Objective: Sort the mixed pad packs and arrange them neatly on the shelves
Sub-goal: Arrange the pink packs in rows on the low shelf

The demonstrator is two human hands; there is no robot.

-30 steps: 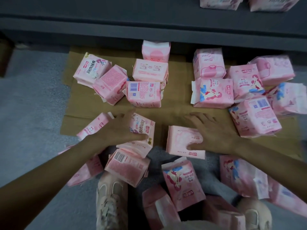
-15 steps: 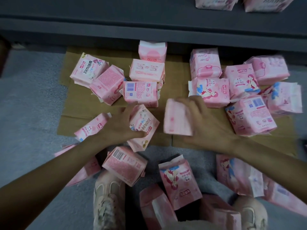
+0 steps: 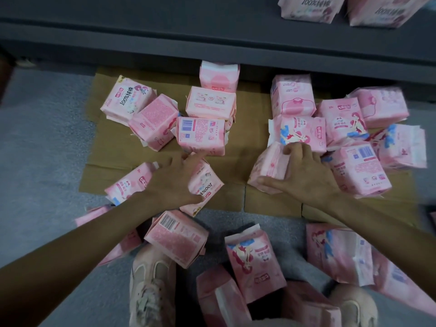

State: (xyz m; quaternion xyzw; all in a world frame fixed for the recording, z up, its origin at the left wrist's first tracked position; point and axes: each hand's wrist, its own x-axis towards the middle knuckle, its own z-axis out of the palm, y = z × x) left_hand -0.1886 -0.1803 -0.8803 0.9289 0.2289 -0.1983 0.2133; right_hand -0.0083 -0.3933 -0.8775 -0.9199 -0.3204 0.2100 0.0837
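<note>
We are early in the job, by our reading. Our left hand (image 3: 172, 182) is closed on a pack (image 3: 204, 185) marked 100%, fingers wrapped over its top and thumb along its near side, holding it tilted just in front of the left group (image 3: 165, 114) on the cardboard (image 3: 122, 159). Our right hand (image 3: 304, 173) is clamped on a plain pink pack (image 3: 266, 171), fingers curled over its far edge and thumb along the near one, with that pack touching the near side of the right group (image 3: 342, 128).

What looks done: 2 rough clusters sit on the cardboard, about 5 packs on the left and about 7 on the right, well apart, so some sorting by print has begun. On the shelf (image 3: 212, 31) above, only 2 packs (image 3: 309, 8) show at the top right; the rest of that shelf in view is bare.

What is left: at least 6 loose packs (image 3: 254, 260) lie unsorted on the grey floor (image 3: 42, 149) around our shoes (image 3: 151, 286), some overlapping, and 1 more lies beside our left wrist. Neither cluster is squared up. We judge that nearly all shelving is yet to come.
</note>
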